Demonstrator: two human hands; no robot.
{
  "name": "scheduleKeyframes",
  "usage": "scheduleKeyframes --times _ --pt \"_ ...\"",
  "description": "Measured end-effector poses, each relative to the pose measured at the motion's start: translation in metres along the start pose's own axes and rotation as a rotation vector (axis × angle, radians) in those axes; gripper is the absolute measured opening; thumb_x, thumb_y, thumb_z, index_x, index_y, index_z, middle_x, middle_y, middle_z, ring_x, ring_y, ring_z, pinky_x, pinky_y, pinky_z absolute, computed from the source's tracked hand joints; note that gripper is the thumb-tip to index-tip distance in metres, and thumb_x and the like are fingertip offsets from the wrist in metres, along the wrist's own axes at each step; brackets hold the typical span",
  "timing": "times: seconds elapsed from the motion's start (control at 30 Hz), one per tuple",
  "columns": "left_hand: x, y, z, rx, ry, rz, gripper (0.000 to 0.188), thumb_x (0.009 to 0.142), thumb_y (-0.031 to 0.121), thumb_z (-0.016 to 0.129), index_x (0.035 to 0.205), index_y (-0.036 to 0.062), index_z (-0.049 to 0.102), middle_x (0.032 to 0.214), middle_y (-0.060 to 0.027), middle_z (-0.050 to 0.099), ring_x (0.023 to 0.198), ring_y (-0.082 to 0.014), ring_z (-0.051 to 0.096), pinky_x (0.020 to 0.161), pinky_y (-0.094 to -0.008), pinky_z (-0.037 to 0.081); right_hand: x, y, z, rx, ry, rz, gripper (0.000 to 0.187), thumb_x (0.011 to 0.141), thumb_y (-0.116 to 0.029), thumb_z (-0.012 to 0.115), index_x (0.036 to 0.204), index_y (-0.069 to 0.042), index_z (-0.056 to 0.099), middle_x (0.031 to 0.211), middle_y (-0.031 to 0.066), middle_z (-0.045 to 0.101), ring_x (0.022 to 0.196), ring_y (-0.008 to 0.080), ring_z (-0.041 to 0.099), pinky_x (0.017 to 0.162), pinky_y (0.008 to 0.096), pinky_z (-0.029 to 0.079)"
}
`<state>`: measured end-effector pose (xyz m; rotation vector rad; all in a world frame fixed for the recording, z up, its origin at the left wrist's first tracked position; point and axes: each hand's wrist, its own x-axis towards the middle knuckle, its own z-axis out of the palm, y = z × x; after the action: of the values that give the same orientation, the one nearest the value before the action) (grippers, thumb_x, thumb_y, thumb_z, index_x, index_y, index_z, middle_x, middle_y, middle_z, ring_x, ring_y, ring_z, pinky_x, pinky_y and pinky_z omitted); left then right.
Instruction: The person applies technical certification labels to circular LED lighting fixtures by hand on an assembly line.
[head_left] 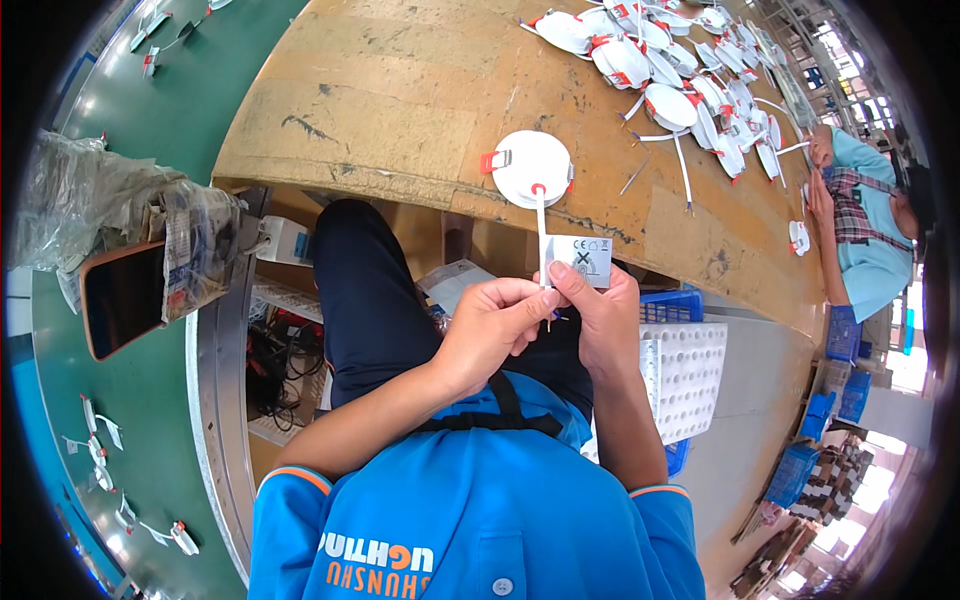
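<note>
A round white downlight (528, 165) with red-tipped spring clips lies back side up near the table's front edge. Its white cable (541, 222) hangs over the edge toward me. My left hand (497, 322) pinches the cable near its lower end, where thin bare-ended wires stick out below the fingers. Between the thumb and fingers of my right hand (606, 318) is a silver printed label (590, 252), standing beside the cable with its left edge against it. Whether the label is stuck to the cable I cannot tell.
Many white downlights (672, 105) are heaped at the table's far right. A co-worker (865, 220) sits beyond them. To my left, a phone (122, 300) hangs by a plastic-wrapped arm, over a green conveyor (150, 400) with several lights. A white perforated box (690, 372) stands below the table.
</note>
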<state>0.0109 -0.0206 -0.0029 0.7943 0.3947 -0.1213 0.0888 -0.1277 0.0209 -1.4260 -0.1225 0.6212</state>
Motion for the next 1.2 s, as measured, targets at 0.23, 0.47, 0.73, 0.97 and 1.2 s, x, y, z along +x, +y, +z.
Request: scheduleKeyframes --times 0.23,0.47,0.73,0.97,1.2 --pt "-0.005 -0.013 0.016 -0.241 0.101 0.086 0.015 0.085 0.014 0.054 0.085 -0.0003 0.059 0.073 -0.0055 0.059 0.059 -0.0098 0.057 0.054 -0.0216 0.049 0.002 -0.001 0.002 0.015 0.015 0.033 0.014 0.078 -0.009 0.062 0.084 0.003 0.060 0.073 0.0064 0.061 0.058 0.0073 0.053 0.053 0.0201 0.042" --pt "-0.004 -0.016 0.020 -0.325 0.164 0.130 0.014 0.086 0.011 0.052 0.087 -0.0004 0.058 0.078 -0.0076 0.061 0.064 -0.0119 0.060 0.060 -0.0233 0.050 0.001 -0.004 0.002 0.037 0.044 0.054 0.015 0.078 -0.008 0.061 0.086 0.005 0.059 0.074 0.0092 0.062 0.060 0.0091 0.056 0.055 0.0210 0.046" --pt "0.000 -0.017 0.022 -0.307 0.170 0.086 0.014 0.086 0.013 0.054 0.087 -0.0001 0.058 0.078 -0.0080 0.061 0.067 -0.0129 0.061 0.061 -0.0237 0.051 0.004 -0.004 -0.009 0.038 0.018 0.095 0.020 0.080 -0.012 0.058 0.090 0.005 0.057 0.078 0.0151 0.063 0.066 0.0176 0.062 0.060 0.0262 0.052" --pt "0.001 -0.014 0.024 -0.224 0.156 0.081 0.016 0.086 0.014 0.054 0.088 -0.0013 0.058 0.079 -0.0089 0.061 0.069 -0.0138 0.061 0.061 -0.0238 0.051 0.006 -0.005 -0.011 0.130 0.063 0.052 0.020 0.077 -0.010 0.063 0.090 0.004 0.058 0.077 0.0115 0.062 0.065 0.0132 0.060 0.058 0.0243 0.050" --pt "0.001 -0.015 0.025 -0.254 0.157 0.086 0.015 0.086 0.012 0.053 0.088 -0.0030 0.057 0.081 -0.0098 0.060 0.070 -0.0151 0.062 0.062 -0.0241 0.052 0.007 0.000 -0.004 0.139 0.023 0.083 0.019 0.076 -0.007 0.063 0.090 0.005 0.058 0.078 0.0129 0.063 0.065 0.0140 0.060 0.058 0.0240 0.050"
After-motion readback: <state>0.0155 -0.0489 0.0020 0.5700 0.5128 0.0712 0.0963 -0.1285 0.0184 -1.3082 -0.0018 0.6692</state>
